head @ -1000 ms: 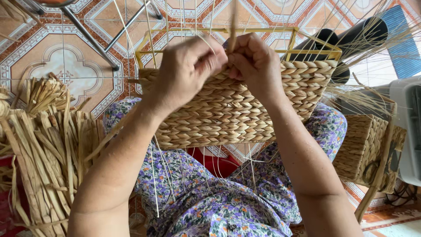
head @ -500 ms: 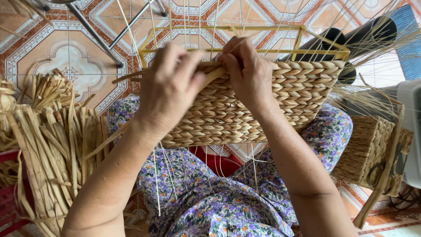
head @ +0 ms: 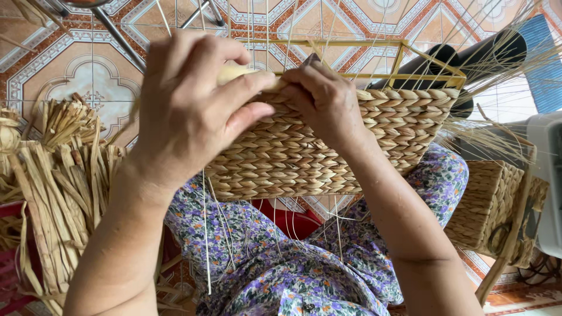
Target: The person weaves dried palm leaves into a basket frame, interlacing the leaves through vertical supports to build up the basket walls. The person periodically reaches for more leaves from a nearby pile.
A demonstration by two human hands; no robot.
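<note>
Basket point(head: 304, 158) wall woven nearly to wire frame point(head: 404, 76) top; last rows left. Left hand point(head: 187, 105) pinching pale strand point(head: 237, 71), right hand point(head: 325, 99) curled, pressing weave edge

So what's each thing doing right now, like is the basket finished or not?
Woven basket: half-woven, resting on the lap, bare frame at the top.
Yellow frame: upright, top part uncovered.
Pale strand: pinched at the basket's top edge.
Left hand: gripping the strand.
Right hand: pressing on the top woven row.
Dried strips: loose pile on the floor.
Second basket: on the floor, unattended.
</note>
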